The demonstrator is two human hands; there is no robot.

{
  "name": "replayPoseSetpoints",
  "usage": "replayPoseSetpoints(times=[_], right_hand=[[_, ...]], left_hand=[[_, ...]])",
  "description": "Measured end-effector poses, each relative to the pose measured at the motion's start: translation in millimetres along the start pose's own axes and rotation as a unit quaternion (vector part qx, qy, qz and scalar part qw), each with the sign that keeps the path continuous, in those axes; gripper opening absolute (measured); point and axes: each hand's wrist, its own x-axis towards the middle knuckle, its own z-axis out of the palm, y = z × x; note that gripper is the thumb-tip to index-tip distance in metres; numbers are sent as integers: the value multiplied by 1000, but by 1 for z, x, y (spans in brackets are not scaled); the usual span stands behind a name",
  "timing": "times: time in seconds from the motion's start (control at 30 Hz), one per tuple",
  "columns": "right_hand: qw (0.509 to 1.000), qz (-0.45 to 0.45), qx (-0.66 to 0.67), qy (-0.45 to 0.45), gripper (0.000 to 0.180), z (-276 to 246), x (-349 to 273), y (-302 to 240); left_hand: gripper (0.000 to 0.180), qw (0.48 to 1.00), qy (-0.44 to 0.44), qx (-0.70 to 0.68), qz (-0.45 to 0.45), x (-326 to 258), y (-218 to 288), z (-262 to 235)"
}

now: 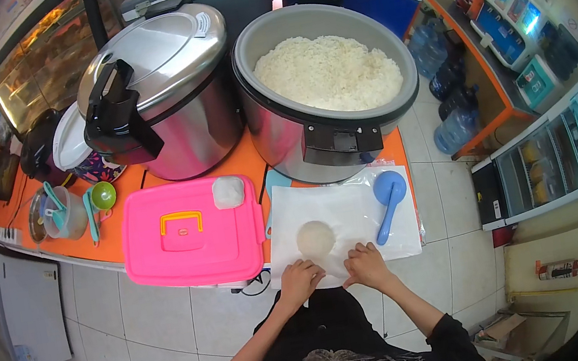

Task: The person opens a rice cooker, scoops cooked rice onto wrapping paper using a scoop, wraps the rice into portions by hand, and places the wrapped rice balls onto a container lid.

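A: Head view: a flattened round of rice [315,237] is seen lying on a white sheet [341,221] at the near edge of the orange counter [123,229]. The left hand [299,281] and the right hand [365,265] are pressed on the sheet's near edge, just below the rice. Nothing is clamped; the fingers are curled loosely, and how far they are spread cannot be told.

B: And what could be upset?

A: The sheet overhangs the counter edge, so it could be dragged off, rice and all, if it is pulled toward the body. The blue rice paddle [387,200] rests on the same sheet, just beside the rice, and could be tipped to the floor. The open rice cooker [328,91] stands close behind; a sleeve could be caught on its rim.

B: Anything to the left?

A: A wrapped rice ball [228,191] sits on the pink box lid [188,234], well apart from the hands.
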Motion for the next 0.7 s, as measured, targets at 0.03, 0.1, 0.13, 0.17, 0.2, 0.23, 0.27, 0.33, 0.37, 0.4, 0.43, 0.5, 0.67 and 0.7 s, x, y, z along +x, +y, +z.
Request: replayPoseSetpoints(times=[0.03,0.1,0.13,0.17,0.2,0.23,0.27,0.33,0.37,0.4,0.43,0.5,0.67,0.7], right_hand=[[997,19,57,44,25,-7,3,-2],[989,33,115,83,23,4,-2,-2],[979,27,160,121,19,30,-11,5],[966,22,202,162,16,49,-16,17],[965,15,199,168,16,59,-18,36],[939,46,307,148,19,64,-23,61],[896,84,420,115,25,64,-28,65],[784,200,562,173,22,59,-3,67],[747,256,570,229,12,51,12,62],[704,310,573,283,6,45,23,54],[697,320,562,312,9,52,29,49],[819,266,395,321,8,61,31,48],[904,183,51,384,9,19,23,29],[901,181,54,390,9,17,30,29]], left_hand=[[25,994,98,25,39,6,13,-16],[23,977,195,50,69,3,9,-21],[25,987,146,74,-4,0,-14,-16],[27,988,97,99,-75,1,-33,-17],[27,986,106,104,-74,4,-49,-26],[28,989,115,-66,-63,10,-61,-36],[29,964,107,-237,-58,11,-60,-46],[23,948,113,-268,-127,31,-57,-47],[25,933,211,-243,-161,43,-56,-37],[26,907,306,-215,-192,51,-57,-30],[26,907,309,-216,-187,58,-58,-19],[16,964,227,70,-121,50,-55,9],[17,943,291,105,-123,6,-36,13],[22,955,209,80,-193,-7,-34,7]])
